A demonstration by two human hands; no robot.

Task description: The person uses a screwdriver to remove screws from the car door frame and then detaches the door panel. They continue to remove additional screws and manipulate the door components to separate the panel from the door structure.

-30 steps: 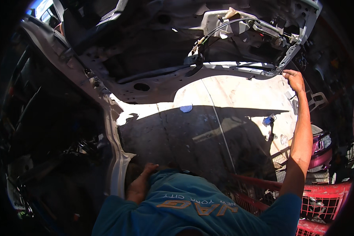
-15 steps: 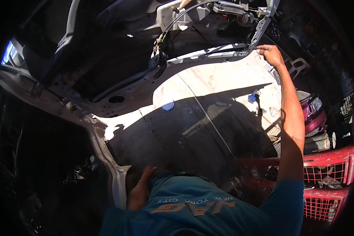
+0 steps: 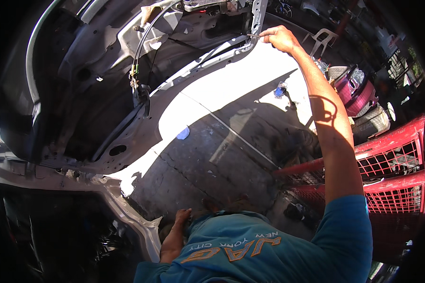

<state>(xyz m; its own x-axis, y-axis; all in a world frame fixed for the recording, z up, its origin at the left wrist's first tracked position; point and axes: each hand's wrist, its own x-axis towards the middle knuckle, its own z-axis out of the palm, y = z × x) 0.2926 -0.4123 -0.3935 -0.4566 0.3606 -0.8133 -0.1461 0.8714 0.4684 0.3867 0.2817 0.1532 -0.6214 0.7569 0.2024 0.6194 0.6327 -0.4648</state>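
My right arm is stretched far out, and my right hand point(image 3: 279, 38) pinches a thin metal rod point(image 3: 253, 35) between thumb and fingers. The rod's tip meets the upright strip of a bare metal car body point(image 3: 257, 16) at its corner, beside a pale sill edge point(image 3: 222, 49). What the rod is cannot be made out. My left hand point(image 3: 183, 216) hangs low beside my body, near the torn end of a metal body rail point(image 3: 148, 226). Its fingers are small and shaded, so their pose is unclear. A black cable point(image 3: 148, 30) loops across the car body's inner panel.
Red wire-mesh crates point(image 3: 392, 160) stand close at my right. Beyond them are a purple tub point(image 3: 356, 94) and a pale plastic chair point(image 3: 323, 40). A blue disc point(image 3: 183, 133) and a small blue item point(image 3: 280, 89) lie on the cracked concrete floor point(image 3: 193, 165).
My view has turned, so the car body and floor have shifted left in the picture. My right hand stays at the same metal corner with the rod.
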